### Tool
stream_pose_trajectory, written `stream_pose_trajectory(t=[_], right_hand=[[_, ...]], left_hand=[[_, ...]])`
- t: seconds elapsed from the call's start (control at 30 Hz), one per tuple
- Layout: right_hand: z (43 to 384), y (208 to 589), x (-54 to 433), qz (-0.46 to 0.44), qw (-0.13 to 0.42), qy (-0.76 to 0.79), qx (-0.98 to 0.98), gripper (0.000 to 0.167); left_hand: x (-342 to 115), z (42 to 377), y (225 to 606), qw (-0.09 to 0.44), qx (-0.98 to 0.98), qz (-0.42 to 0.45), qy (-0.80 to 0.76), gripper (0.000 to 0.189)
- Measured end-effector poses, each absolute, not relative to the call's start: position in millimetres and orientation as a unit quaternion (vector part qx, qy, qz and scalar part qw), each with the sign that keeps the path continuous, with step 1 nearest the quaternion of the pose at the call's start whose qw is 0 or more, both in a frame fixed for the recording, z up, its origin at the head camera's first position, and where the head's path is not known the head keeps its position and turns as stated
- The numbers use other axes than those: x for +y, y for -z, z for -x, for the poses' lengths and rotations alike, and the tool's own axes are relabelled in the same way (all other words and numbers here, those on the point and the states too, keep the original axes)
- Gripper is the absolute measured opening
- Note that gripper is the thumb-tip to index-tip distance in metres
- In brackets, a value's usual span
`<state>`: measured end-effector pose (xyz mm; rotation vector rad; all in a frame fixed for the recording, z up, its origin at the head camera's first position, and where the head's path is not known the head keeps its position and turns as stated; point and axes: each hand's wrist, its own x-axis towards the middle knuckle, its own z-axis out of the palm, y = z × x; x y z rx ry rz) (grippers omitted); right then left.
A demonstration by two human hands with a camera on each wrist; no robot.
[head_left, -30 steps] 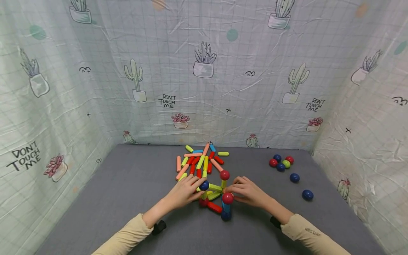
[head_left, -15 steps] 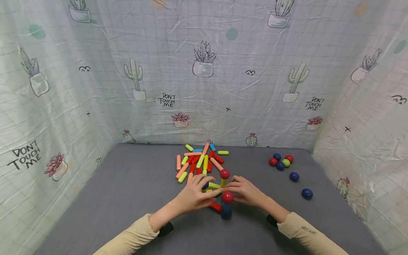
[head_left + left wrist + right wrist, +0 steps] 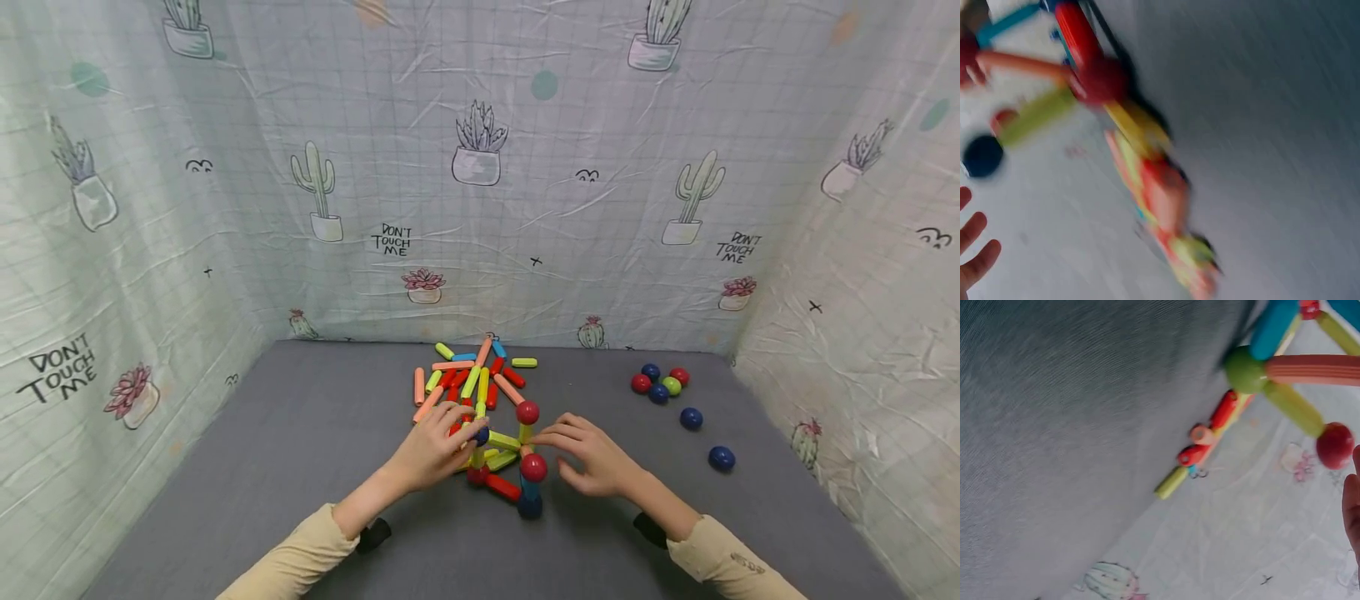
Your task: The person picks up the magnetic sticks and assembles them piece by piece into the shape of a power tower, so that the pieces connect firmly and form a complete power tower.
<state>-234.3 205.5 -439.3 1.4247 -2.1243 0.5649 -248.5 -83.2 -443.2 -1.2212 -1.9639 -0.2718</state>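
A frame of magnetic-looking sticks and balls stands between my hands. It has a red ball [image 3: 477, 476], a red stick [image 3: 503, 487] and a dark blue ball [image 3: 530, 507] at its base. Uprights bear a blue ball [image 3: 983, 156], a near red ball [image 3: 533, 467] and a far red ball [image 3: 527, 412]. In the right wrist view a green ball [image 3: 1246, 370] joins several sticks low down. My left hand [image 3: 433, 442], fingers spread, overlaps the blue top ball in the head view. My right hand [image 3: 592, 457] reaches its extended fingers toward the frame's far upright, thumb apart.
Loose sticks in yellow, red, orange and blue lie in a pile [image 3: 471, 379] behind the frame. Several loose balls [image 3: 658, 393] sit at the back right, with two blue balls [image 3: 722, 458] nearer. A patterned cloth [image 3: 480, 250] walls the grey table [image 3: 315, 433].
My left hand reached right across the frame, then drew back left to the blue top ball. My right hand's thumb has come away from the near red ball and its fingers have loosened.
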Motion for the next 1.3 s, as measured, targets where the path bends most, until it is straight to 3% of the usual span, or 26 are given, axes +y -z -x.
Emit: stream_pose_trajectory(t=[0.13, 0.33, 0.5, 0.9, 1.1, 1.3], right_hand=[[225.3, 432.9, 200.4, -0.543, 0.269, -0.232, -0.761, 0.039], [216.8, 428.7, 190.7, -0.559, 0.278, -0.219, -0.75, 0.027], [216.0, 429.3, 189.3, -0.557, 0.276, -0.209, -0.755, 0.023], [216.0, 427.5, 189.0, -0.56, 0.275, -0.208, -0.753, 0.021], [215.8, 427.7, 189.6, -0.559, 0.274, -0.204, -0.755, 0.021], [216.9, 428.3, 189.3, -0.564, 0.276, -0.208, -0.75, 0.023]], left_hand=[[-106.8, 275.6, 454.5, 0.372, -0.814, 0.437, 0.088, 0.031], [-132.6, 308.8, 476.4, 0.282, -0.868, 0.406, 0.04, 0.029], [-135.3, 315.0, 482.2, 0.237, -0.866, 0.438, -0.053, 0.035], [-136.1, 302.2, 475.7, 0.241, -0.817, 0.507, -0.133, 0.02], [-137.2, 291.2, 470.8, 0.248, -0.787, 0.521, -0.219, 0.022], [-140.2, 287.1, 467.7, 0.261, -0.791, 0.523, -0.182, 0.023]])
